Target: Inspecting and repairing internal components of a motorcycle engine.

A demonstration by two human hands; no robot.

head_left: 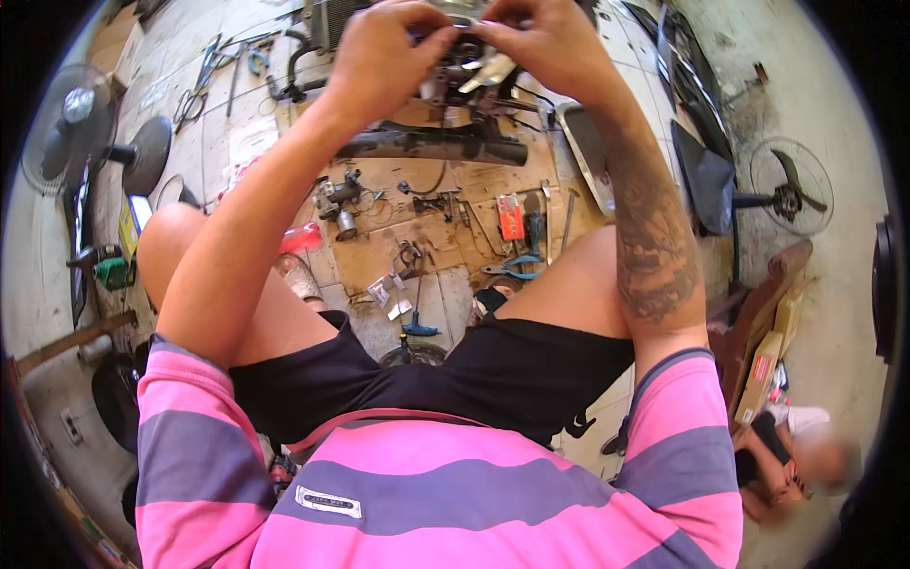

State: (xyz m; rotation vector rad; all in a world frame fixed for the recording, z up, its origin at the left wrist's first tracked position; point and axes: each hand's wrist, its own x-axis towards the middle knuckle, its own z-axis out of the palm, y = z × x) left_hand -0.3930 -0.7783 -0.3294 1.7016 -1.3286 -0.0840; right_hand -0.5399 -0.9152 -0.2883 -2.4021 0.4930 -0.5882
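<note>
Both my hands are raised at the far side, over a dark mechanical assembly [463, 81] that looks like an engine. My left hand [393, 47] pinches thumb and fingers together at its top. Facing it, my right hand [545, 43] is closed in a similar pinch, the thumbs a little apart. Whatever lies between the fingertips is too small and covered to name. Just below them, a pale, whitish piece [490, 72] sticks out from the assembly. A thick dark tube [445, 146] runs across its near side.
Cardboard [374, 261] on the tiles carries a metal part [343, 201], a red box [511, 218] and blue-handled pliers [517, 264]. Nearer lies a blue-handled tool [420, 327]. A tray [586, 152] stands right. Fans [76, 123] flank both sides. Another person [791, 455] sits lower right.
</note>
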